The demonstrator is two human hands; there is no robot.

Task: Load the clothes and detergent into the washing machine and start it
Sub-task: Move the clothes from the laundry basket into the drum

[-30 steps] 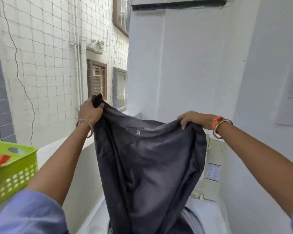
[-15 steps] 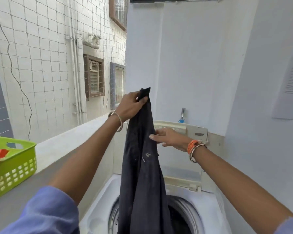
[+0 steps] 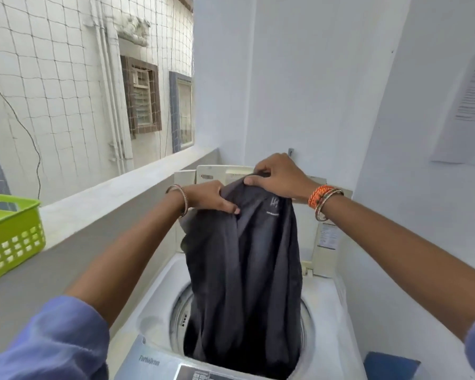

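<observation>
Both hands hold a dark grey garment [image 3: 244, 270] by its top edge at mid-frame, directly above the open drum [image 3: 180, 308] of a white top-loading washing machine [image 3: 154, 300]. The left hand [image 3: 210, 198] has its fingers curled over the left part of the top edge; the right hand [image 3: 279, 176], just beside it and slightly higher, pinches the fabric at the peak. The cloth hangs straight down, its lower end already inside the drum at lower centre, while the upper part is clear of the rim. The machine's lid [image 3: 258, 171] stands raised behind the hands.

Judging from this, loading is under way but unfinished: this garment has yet to be released. A green plastic basket [image 3: 11, 234] sits on the ledge [image 3: 115, 196] at the left edge of the frame with something orange-red inside; whether that is more clothing cannot be told. No detergent is visible. The control panel [image 3: 198, 375] at the bottom edge appears untouched, so adding detergent, closing the lid and starting the machine seem to remain.
</observation>
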